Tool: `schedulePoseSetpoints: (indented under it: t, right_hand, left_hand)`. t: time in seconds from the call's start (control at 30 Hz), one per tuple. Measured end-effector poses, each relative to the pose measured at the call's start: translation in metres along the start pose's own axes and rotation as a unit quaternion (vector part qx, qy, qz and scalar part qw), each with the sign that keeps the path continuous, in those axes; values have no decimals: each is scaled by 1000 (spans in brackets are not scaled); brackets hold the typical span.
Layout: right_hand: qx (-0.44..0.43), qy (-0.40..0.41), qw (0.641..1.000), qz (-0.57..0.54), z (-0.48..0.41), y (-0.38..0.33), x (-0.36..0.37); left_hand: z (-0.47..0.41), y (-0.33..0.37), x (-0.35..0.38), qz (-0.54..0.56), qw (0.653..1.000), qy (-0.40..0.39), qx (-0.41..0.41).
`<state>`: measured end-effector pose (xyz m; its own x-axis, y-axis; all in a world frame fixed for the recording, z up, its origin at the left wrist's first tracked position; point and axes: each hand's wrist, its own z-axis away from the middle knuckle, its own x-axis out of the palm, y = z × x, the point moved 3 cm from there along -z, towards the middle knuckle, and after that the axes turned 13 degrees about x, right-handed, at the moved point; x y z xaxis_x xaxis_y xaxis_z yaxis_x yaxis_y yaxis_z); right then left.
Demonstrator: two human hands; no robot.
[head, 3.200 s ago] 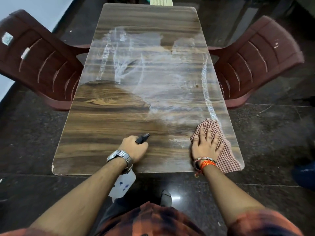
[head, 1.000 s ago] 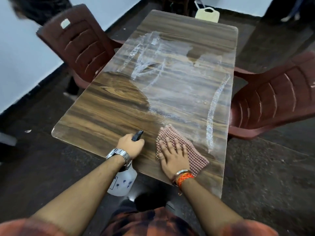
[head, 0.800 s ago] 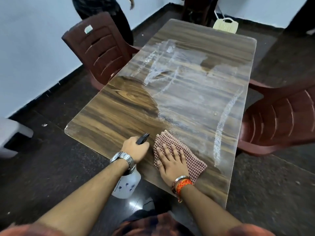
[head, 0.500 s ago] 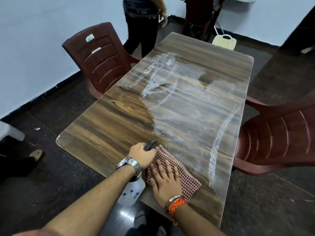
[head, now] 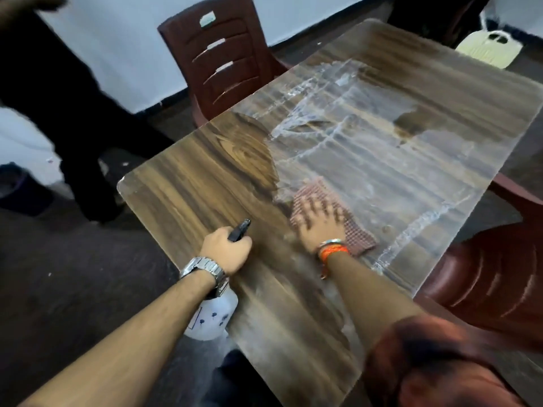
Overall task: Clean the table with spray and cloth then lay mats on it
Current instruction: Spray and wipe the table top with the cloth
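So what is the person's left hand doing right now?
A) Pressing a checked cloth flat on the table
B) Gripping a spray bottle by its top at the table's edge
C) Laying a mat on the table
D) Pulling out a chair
B: the left hand is closed round the spray bottle, which hangs below the table edge; the right hand presses the cloth.

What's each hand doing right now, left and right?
Left hand: closed around the spray bottle neck, bottle hanging off the table edge.
Right hand: open, fingers spread, pressing the checked cloth flat.
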<state>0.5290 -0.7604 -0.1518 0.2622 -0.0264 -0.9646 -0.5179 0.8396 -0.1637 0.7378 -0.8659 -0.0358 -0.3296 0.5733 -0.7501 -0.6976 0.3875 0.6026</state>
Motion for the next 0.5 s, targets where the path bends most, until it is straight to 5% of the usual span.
schedulePoseSetpoints:
  t: [0.13,0.2,0.33,0.5]
  right_hand:
    - [143,3,989,-37,-25,91,-19]
    - [129,-2,991,-29,-13,86,-16]
    - [-119,-32,992,34,56,34,3]
    - [-384,-67,916,92,147,44,23]
  left_hand:
    - [24,2,17,19,998,46,-45]
    - [39,7,27,29,996,54,-69]
    - [68,22,47,59,992,68,-86]
    - [94,33,57,78,991,71,-87]
